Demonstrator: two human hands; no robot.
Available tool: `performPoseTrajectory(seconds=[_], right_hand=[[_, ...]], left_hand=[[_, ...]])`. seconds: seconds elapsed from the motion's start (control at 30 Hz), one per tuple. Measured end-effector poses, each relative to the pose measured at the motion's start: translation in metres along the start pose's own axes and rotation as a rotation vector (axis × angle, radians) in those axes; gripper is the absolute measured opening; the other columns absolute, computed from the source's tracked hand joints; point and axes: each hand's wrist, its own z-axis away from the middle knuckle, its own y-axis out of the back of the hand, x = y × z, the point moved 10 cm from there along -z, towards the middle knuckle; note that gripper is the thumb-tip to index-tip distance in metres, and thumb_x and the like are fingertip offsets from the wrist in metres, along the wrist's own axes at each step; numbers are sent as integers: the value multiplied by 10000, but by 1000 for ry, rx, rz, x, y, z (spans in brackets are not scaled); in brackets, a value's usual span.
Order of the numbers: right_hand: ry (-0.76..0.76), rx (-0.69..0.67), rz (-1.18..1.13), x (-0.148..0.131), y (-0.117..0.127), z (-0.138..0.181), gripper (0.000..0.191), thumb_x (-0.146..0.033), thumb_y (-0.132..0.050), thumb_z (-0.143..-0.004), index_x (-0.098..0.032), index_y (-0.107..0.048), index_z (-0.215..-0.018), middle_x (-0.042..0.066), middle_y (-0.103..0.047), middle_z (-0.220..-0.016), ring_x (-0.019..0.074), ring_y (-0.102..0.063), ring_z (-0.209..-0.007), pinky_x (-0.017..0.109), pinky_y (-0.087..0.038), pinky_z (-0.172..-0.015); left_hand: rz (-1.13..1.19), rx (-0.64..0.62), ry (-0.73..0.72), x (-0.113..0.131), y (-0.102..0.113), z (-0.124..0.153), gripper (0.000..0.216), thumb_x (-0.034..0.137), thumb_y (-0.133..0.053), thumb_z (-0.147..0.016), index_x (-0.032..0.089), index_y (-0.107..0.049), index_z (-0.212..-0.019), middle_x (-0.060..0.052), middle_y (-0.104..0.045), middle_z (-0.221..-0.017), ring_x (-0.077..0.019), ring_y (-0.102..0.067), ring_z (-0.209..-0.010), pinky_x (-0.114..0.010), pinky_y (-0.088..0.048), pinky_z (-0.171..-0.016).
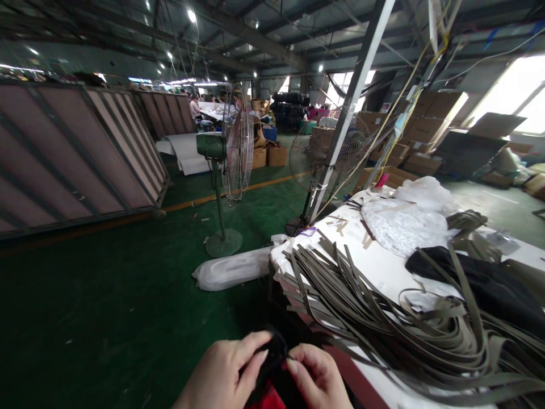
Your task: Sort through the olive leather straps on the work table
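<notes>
Two hands, left hand [221,375] and right hand [317,378], pinch a black fabric piece [272,355] beside the table [383,267] of grey straps [383,318]; fingers closed on it, mid-adjustment; steady grip needed next

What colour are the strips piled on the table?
Olive-grey strips, clearest in the head view, on the white table.

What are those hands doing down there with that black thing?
A person's left hand and right hand pinch a small piece of black fabric between the fingertips, low in front of the body, with something red just under it. Beside them, a white table holds a big heap of grey-green straps, a dark cloth and clear plastic bags. A standing fan stands on the green floor.
</notes>
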Motion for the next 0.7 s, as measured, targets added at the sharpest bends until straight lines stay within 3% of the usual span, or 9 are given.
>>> performPoseTrajectory(seconds=[0.13, 0.23, 0.3, 0.47, 0.7], right_hand=[[14, -48, 110, 9, -5, 4, 366, -490, -515, -936, -189, -701, -845, 48, -666, -746, 146, -586, -695, 230, -475, -651], [136, -1, 240, -8, -6, 5, 308, -408, -499, -952, -201, -689, -826, 25, -675, -707, 129, -597, -656, 210, -472, -634], [234, 33, 344, -26, -8, 5, 304, -366, -483, -956, -197, -650, -766, 0, -631, -633, 104, -573, -585, 191, -438, -578], [367, 47, 531, -51, -14, 5, 329, -345, -447, -963, -201, -585, -701, -26, -551, -555, 89, -545, -502, 192, -405, -523], [468, 110, 509, -62, -9, 10, 326, -366, -449, -978, -216, -594, -727, -52, -593, -554, 65, -575, -491, 165, -416, -516]], left_hand=[[107, 99, -216, 21, 14, 0, 293, 211, -442, -973, 302, -693, -1094, 49, -775, -993, -97, -731, -882, -127, -544, -791], [8, 239, -339, 31, 23, 6, 286, 190, -433, -975, 274, -659, -1128, 26, -762, -1028, -106, -729, -901, -154, -571, -809], [-46, 262, -374, 34, 21, 8, 271, 194, -424, -983, 263, -652, -1114, 18, -759, -1028, -119, -734, -881, -179, -590, -781], [-51, 105, -356, 31, -1, 4, 221, 173, -485, -941, 272, -656, -1039, 45, -752, -904, -161, -730, -729, -254, -606, -620], [-193, 39, -386, 29, -11, 4, 246, 119, -554, -890, 236, -689, -1057, 33, -785, -939, -193, -749, -756, -307, -638, -669]])
